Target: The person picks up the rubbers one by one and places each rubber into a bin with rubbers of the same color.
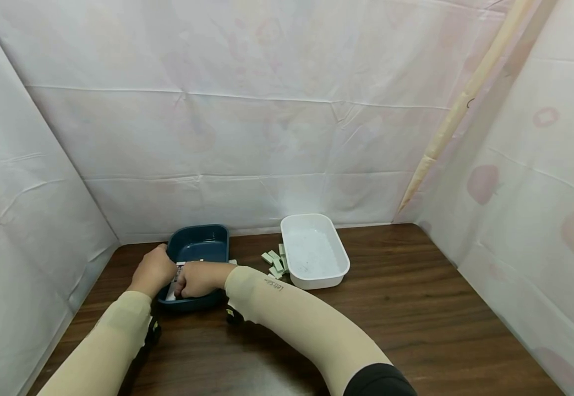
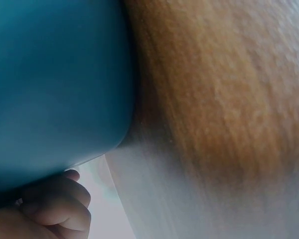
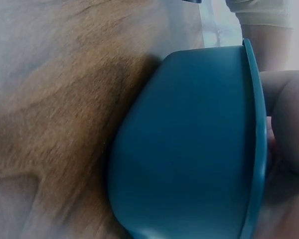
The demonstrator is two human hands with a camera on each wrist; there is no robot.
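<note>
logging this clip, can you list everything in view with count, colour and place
blue tray: one, dark teal, back left of the table, both hands in its near end
white tray: one, white, right of the blue tray
tiles: several, pale green, heaped against the white tray's left side
table: one, dark brown wood
left hand: curled, at something pale inside the blue tray
right hand: curled, beside the left
sleeves: two, beige, on the forearms

Left hand (image 1: 153, 271), right hand (image 1: 196, 279): curled, adjacent.
</note>
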